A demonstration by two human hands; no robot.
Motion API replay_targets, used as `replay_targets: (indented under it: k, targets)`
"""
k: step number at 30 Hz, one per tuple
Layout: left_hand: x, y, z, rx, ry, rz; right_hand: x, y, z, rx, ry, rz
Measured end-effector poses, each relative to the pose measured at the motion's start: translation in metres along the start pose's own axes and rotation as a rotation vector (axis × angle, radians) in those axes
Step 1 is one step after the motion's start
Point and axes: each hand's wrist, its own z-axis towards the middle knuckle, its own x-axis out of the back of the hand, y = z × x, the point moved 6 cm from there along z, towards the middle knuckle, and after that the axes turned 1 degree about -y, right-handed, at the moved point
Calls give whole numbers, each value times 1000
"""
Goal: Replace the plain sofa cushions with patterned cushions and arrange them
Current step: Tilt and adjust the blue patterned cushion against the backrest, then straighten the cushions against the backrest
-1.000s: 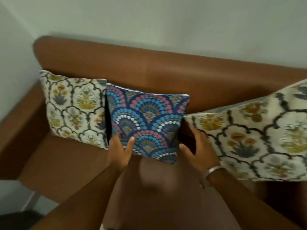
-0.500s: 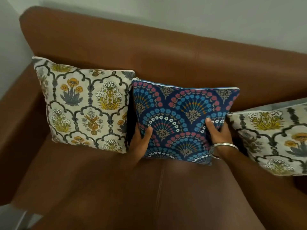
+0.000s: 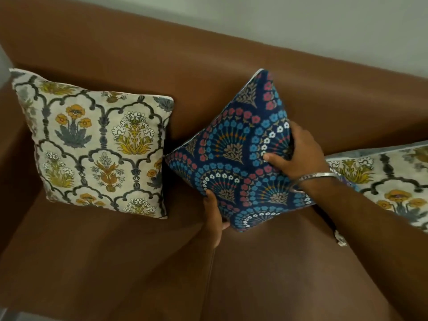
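A blue cushion (image 3: 234,156) with red and blue fan patterns stands tilted on one corner like a diamond against the brown sofa's backrest (image 3: 208,72). My left hand (image 3: 214,214) grips its lower left edge. My right hand (image 3: 298,156), with a metal bangle on the wrist, grips its right corner. A cream cushion with yellow flowers (image 3: 97,147) leans upright against the backrest at the left. A second cream floral cushion (image 3: 391,181) lies at the right, partly behind my right forearm.
The brown sofa seat (image 3: 115,262) stretches below the cushions, with the left armrest (image 3: 9,140) beside the left cushion. A pale wall (image 3: 301,26) rises behind the backrest. A small white tassel or tag (image 3: 340,238) shows under my right forearm.
The blue cushion has been turned from square-on to standing on a corner and shifted right, away from the left cream cushion. Both hands kept hold of it; the view moved closer.
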Motion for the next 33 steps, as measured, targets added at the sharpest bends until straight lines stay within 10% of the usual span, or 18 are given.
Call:
replay_targets:
  k: [16,22,26,29,33]
  targets:
    - [26,44,4,-530,77,221,-7,24,-14,-94,120,135]
    - [36,54,7,-492,-4,444,-7,36,-18,-110,111,122]
    - [97,74,-20,-462,223,690,1,-28,-42,153,319,-153]
    - [171,134,-47,-470,410,765,-40,-107,-43,419,153,-118]
    - [268,255,-51,-612,651,908,-138,-169,-19,116,-274,3]
